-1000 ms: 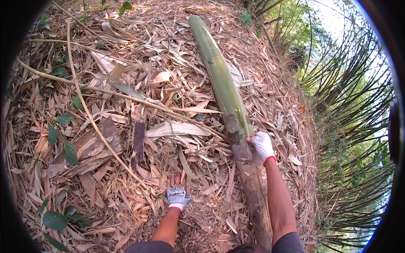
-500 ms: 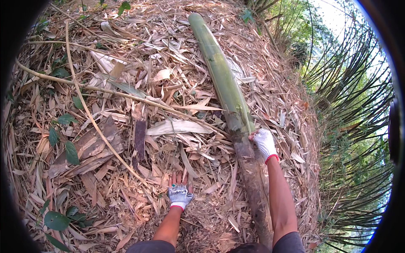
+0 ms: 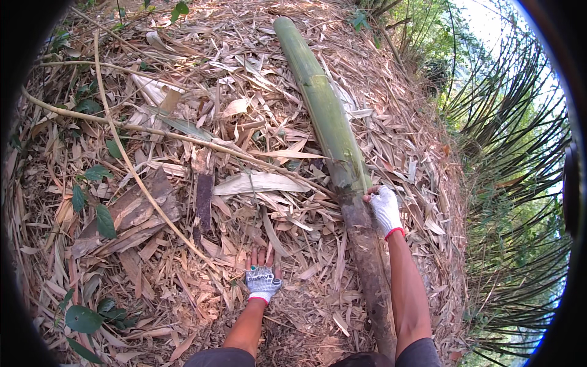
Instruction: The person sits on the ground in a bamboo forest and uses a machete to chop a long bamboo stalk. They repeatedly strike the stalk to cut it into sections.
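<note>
Right hand (image 3: pixel 385 208) grips bamboo culm (image 3: pixel 324 116): green top, brown base.

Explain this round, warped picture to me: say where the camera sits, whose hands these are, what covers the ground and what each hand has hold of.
The camera is worn on a person's head and looks down through a fisheye lens, so the picture is round and straight edges bend near its rim. The two bare forearms coming in from the lower edge are that person's own, each hand in a white knitted work glove. The ground is a thick litter of dry leaves and husks, crossed by thin dry stalks. A thick bamboo pole lies across it, green in its far part and brown and husk-covered nearer the person. The right hand rests on the pole where green meets brown. The left hand is pressed flat on the litter and holds nothing.
</note>
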Demonstrator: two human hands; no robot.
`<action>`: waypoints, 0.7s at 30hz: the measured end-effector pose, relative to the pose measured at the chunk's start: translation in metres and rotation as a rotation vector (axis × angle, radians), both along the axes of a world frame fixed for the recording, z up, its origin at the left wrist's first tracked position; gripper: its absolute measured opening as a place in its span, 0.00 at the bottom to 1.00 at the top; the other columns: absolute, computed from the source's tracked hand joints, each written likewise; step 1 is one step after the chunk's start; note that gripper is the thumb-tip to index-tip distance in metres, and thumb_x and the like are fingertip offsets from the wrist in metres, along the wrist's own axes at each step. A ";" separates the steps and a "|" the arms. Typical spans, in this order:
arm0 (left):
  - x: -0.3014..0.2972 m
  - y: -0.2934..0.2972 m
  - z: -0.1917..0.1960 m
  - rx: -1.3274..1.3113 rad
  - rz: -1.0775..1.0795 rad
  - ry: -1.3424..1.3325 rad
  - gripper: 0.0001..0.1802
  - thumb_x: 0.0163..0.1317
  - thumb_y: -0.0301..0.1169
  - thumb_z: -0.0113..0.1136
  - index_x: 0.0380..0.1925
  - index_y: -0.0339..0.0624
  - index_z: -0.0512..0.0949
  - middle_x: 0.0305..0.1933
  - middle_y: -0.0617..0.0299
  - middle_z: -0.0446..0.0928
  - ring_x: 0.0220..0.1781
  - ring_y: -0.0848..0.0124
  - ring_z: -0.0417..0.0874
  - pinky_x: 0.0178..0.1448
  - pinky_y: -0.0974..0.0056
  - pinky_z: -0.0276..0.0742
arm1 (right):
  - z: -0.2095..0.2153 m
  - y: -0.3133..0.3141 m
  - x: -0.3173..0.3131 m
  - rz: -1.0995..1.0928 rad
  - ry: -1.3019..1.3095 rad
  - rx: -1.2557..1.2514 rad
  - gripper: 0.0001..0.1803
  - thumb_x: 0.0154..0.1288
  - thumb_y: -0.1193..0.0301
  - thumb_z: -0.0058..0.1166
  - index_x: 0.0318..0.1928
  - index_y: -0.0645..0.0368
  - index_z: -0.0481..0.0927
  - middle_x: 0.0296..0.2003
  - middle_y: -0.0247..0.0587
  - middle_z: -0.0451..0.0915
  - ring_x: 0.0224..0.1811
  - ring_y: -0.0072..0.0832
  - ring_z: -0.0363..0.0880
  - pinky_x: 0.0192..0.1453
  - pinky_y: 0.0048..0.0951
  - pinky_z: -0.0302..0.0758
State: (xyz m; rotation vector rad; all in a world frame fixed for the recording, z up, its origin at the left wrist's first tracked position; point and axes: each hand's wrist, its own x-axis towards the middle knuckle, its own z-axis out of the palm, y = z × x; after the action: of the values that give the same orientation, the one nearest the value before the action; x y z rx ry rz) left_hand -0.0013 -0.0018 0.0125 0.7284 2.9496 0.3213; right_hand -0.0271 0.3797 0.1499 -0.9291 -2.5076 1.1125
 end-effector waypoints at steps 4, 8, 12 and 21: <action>0.000 0.000 -0.001 0.000 -0.007 0.005 0.39 0.55 0.48 0.52 0.70 0.50 0.64 0.72 0.54 0.58 0.78 0.52 0.49 0.77 0.46 0.41 | -0.003 -0.001 0.001 0.010 0.032 -0.024 0.14 0.53 0.70 0.68 0.40 0.63 0.83 0.33 0.46 0.83 0.35 0.32 0.79 0.43 0.33 0.75; 0.000 -0.001 -0.003 0.007 -0.008 -0.006 0.40 0.56 0.49 0.50 0.70 0.48 0.62 0.74 0.56 0.56 0.78 0.52 0.48 0.78 0.46 0.38 | -0.002 -0.002 0.002 0.014 0.035 -0.074 0.14 0.54 0.71 0.68 0.40 0.63 0.83 0.32 0.44 0.83 0.34 0.30 0.79 0.42 0.32 0.75; 0.001 0.000 -0.004 0.008 -0.011 -0.012 0.40 0.55 0.48 0.51 0.70 0.48 0.62 0.75 0.56 0.55 0.78 0.51 0.48 0.77 0.45 0.39 | -0.003 0.003 0.000 0.020 -0.009 -0.074 0.14 0.54 0.70 0.68 0.40 0.63 0.83 0.31 0.42 0.83 0.34 0.28 0.79 0.41 0.31 0.74; 0.000 0.000 -0.002 0.009 0.002 -0.066 0.40 0.55 0.49 0.50 0.69 0.47 0.63 0.74 0.56 0.55 0.79 0.52 0.46 0.78 0.46 0.37 | -0.001 0.005 0.000 0.015 0.018 -0.144 0.14 0.52 0.70 0.69 0.39 0.62 0.84 0.30 0.40 0.82 0.32 0.27 0.77 0.40 0.30 0.74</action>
State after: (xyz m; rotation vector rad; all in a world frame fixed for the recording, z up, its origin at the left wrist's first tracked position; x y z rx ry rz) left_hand -0.0015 -0.0021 0.0109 0.7024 2.8886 0.3513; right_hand -0.0271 0.3846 0.1487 -0.9329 -2.4505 1.3149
